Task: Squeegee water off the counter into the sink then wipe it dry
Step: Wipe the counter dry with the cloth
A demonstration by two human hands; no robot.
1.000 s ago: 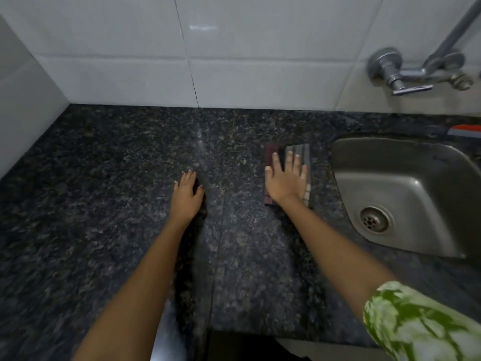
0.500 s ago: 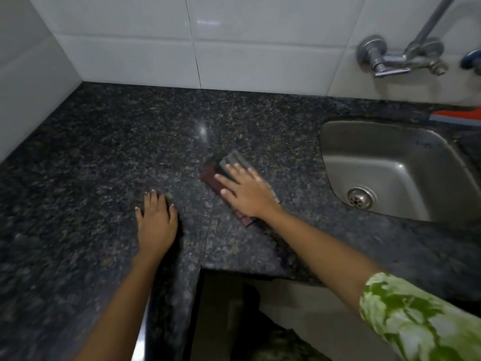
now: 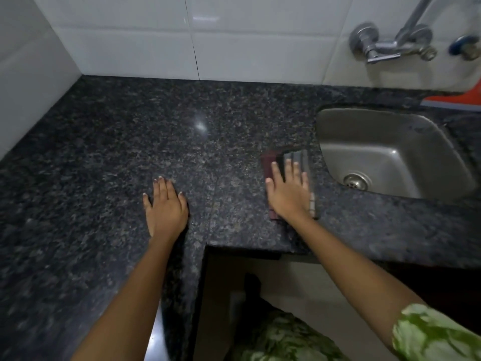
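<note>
A folded striped cloth [image 3: 294,155], maroon and grey, lies flat on the dark speckled granite counter [image 3: 130,142] just left of the steel sink [image 3: 390,152]. My right hand [image 3: 289,191] presses on top of the cloth, palm down with fingers spread, covering most of it. My left hand [image 3: 165,207] rests flat on bare counter to the left, near the inner corner of the counter's front edge, holding nothing. An orange-handled tool [image 3: 460,99] lies on the counter behind the sink at the far right, mostly cut off by the frame edge.
White tiled walls [image 3: 156,43] close the counter at the back and left. A metal tap [image 3: 385,48] is mounted on the wall above the sink. The sink's drain [image 3: 355,181] sits at its near left. The counter is L-shaped, with open floor below its front edge.
My right hand has slid the cloth to the right, from mid-counter to beside the sink's edge. My left hand stays flat on the counter.
</note>
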